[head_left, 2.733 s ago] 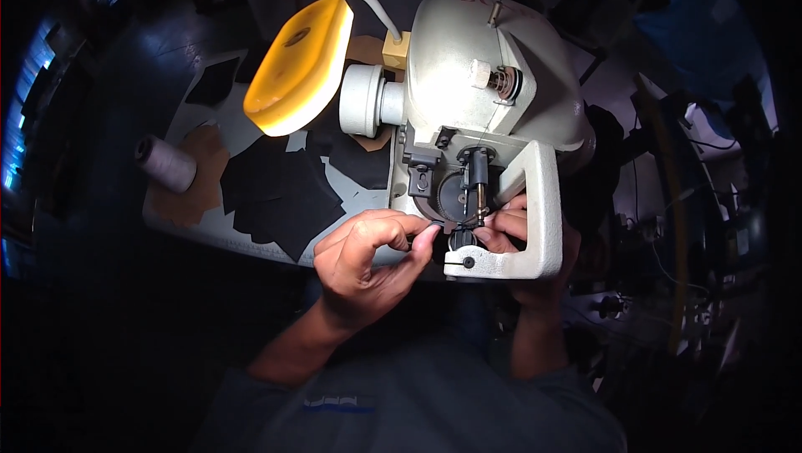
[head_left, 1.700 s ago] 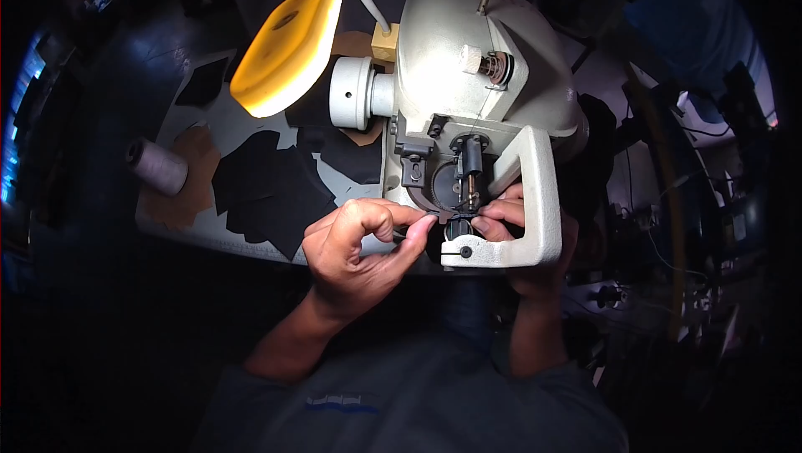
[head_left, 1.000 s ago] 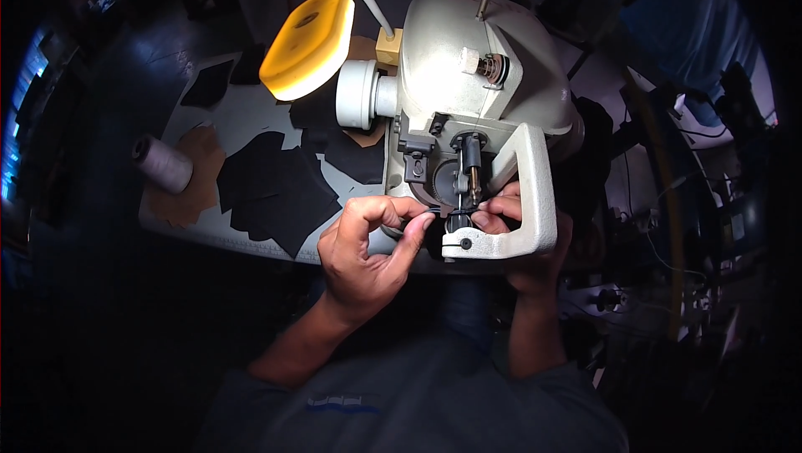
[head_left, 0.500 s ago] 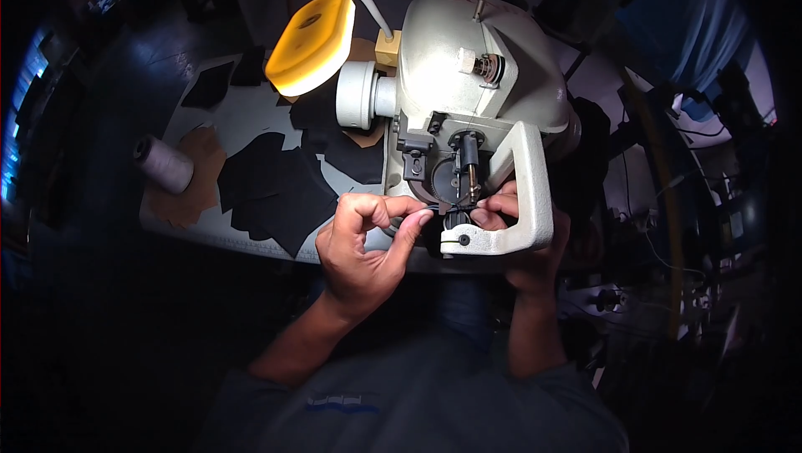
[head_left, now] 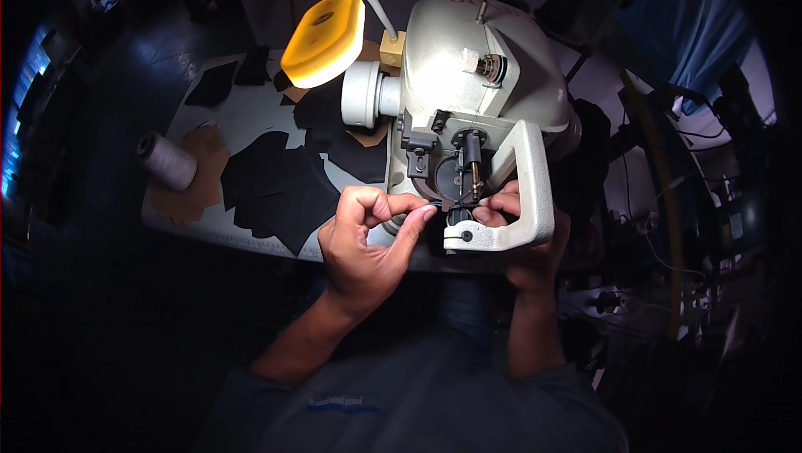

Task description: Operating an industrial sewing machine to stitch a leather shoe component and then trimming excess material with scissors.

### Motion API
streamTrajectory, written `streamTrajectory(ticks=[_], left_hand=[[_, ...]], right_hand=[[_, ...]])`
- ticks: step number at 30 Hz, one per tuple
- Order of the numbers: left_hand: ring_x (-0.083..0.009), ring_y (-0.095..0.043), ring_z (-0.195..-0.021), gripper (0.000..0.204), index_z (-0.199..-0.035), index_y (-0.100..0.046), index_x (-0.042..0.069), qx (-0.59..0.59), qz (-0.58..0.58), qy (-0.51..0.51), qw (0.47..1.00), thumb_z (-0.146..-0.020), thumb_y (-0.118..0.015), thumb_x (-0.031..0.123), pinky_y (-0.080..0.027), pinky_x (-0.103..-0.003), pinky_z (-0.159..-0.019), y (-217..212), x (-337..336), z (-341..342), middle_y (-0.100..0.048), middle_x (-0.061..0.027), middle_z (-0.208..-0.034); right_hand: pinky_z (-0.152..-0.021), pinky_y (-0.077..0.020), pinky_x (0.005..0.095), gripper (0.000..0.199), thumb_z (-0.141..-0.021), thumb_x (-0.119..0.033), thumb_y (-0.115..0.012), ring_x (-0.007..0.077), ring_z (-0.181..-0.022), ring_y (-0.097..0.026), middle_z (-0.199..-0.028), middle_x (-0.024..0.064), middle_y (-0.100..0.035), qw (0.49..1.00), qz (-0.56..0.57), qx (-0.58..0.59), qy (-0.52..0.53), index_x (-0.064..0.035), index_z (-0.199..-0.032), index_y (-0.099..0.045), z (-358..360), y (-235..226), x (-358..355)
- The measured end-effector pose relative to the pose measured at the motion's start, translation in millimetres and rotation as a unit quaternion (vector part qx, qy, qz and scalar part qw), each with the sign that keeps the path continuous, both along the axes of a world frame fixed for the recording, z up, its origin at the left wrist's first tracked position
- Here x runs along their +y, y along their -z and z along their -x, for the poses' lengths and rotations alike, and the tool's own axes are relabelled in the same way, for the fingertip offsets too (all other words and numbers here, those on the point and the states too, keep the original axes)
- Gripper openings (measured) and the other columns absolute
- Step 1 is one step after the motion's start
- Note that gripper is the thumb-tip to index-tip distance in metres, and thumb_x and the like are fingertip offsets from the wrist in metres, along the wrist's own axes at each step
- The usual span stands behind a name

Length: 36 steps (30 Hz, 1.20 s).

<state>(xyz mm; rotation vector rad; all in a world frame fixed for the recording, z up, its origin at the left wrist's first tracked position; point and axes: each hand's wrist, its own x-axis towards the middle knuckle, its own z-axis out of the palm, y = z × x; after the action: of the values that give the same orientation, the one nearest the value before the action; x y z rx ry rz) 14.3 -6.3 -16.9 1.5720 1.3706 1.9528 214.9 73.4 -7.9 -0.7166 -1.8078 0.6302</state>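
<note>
A cream-coloured industrial sewing machine (head_left: 430, 60) fills the middle, with a pale loop-shaped arm (head_left: 539, 177) on its right front. My left hand (head_left: 363, 240) is closed in a pinch of thumb and forefinger on the left end of a thin dark strip (head_left: 441, 204), just left of the needle area. Partly behind the loop-shaped arm, my right hand (head_left: 501, 205) pinches close to the strip's other end, right beside the metal needle bar (head_left: 475, 177). Between the two hands the strip passes under the machine's working parts, where its details are too small to make out.
A yellow lamp (head_left: 322, 40) glows above the machine's left side. Black cut pieces (head_left: 288, 190) and brown pieces (head_left: 200, 161) lie on the pale table (head_left: 175, 221). A thread cone (head_left: 170, 163) rests on its side at the left. Cables (head_left: 660, 244) hang at the right.
The lamp and machine appear slightly shifted to the right in the picture. Both hands keep their pinch beside the needle area, with hardly any movement.
</note>
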Motion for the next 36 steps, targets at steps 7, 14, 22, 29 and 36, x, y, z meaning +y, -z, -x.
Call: streamTrajectory(ticks=[7, 14, 22, 29, 36], left_hand=[[-0.0106, -0.074, -0.088, 0.045, -0.096, -0.039, 0.007, 0.011, -0.002, -0.002, 1.0, -0.09, -0.08, -0.01, -0.056, -0.023, -0.078, 0.2, 2.3, -1.4, -0.078, -0.0173, -0.088], [-0.0109, -0.074, -0.087, 0.045, -0.096, -0.039, 0.008, 0.015, -0.015, -0.006, 1.0, -0.09, -0.081, -0.009, -0.056, -0.023, -0.079, 3.2, 4.5, -0.1, -0.078, -0.0167, -0.087], [-0.0105, -0.073, -0.086, 0.045, -0.094, -0.039, 0.008, 0.021, -0.018, -0.003, 1.0, -0.09, -0.081, -0.008, -0.055, -0.023, -0.078, 1.5, 5.3, 1.8, -0.078, -0.0161, -0.086], [-0.0108, -0.074, -0.085, 0.044, -0.093, -0.04, 0.007, 0.016, -0.026, 0.003, 1.0, -0.091, -0.081, -0.008, -0.057, -0.024, -0.076, 4.5, 6.4, 2.4, -0.078, -0.0162, -0.085], [-0.0156, -0.077, -0.078, 0.038, -0.09, -0.046, 0.004, -0.003, -0.054, -0.006, 0.998, -0.09, -0.083, -0.004, -0.058, -0.026, -0.069, 4.7, 9.5, 0.7, -0.077, -0.0169, -0.083]], right_hand=[[-0.074, -0.0601, 0.0313, 0.019, -0.079, -0.004, -0.091, 0.0168, -0.082, -0.072, -0.091, 0.0102, -0.073, 1.0, 0.002, 0.001, 0.019, -0.0018, -0.095, -0.08, -0.7, -1.3, 0.1], [-0.073, -0.0586, 0.0319, 0.017, -0.08, -0.002, -0.089, 0.0175, -0.081, -0.071, -0.089, 0.0096, -0.074, 1.0, -0.002, -0.014, 0.016, -0.0021, -0.095, -0.08, -2.1, -2.1, 1.6], [-0.074, -0.0581, 0.0311, 0.019, -0.078, -0.001, -0.09, 0.0175, -0.081, -0.071, -0.089, 0.0096, -0.074, 1.0, 0.011, -0.006, 0.018, -0.0022, -0.095, -0.08, -1.9, 0.8, 1.1], [-0.074, -0.0582, 0.0312, 0.021, -0.077, 0.0, -0.091, 0.0169, -0.081, -0.07, -0.089, 0.0091, -0.074, 1.0, 0.012, -0.004, 0.024, -0.0018, -0.094, -0.08, -0.7, 1.6, 0.6], [-0.072, -0.0578, 0.0305, 0.02, -0.077, -0.001, -0.092, 0.0156, -0.079, -0.071, -0.089, 0.0081, -0.073, 0.999, 0.002, 0.017, 0.038, -0.0019, -0.093, -0.08, 3.0, 0.0, -0.8]])
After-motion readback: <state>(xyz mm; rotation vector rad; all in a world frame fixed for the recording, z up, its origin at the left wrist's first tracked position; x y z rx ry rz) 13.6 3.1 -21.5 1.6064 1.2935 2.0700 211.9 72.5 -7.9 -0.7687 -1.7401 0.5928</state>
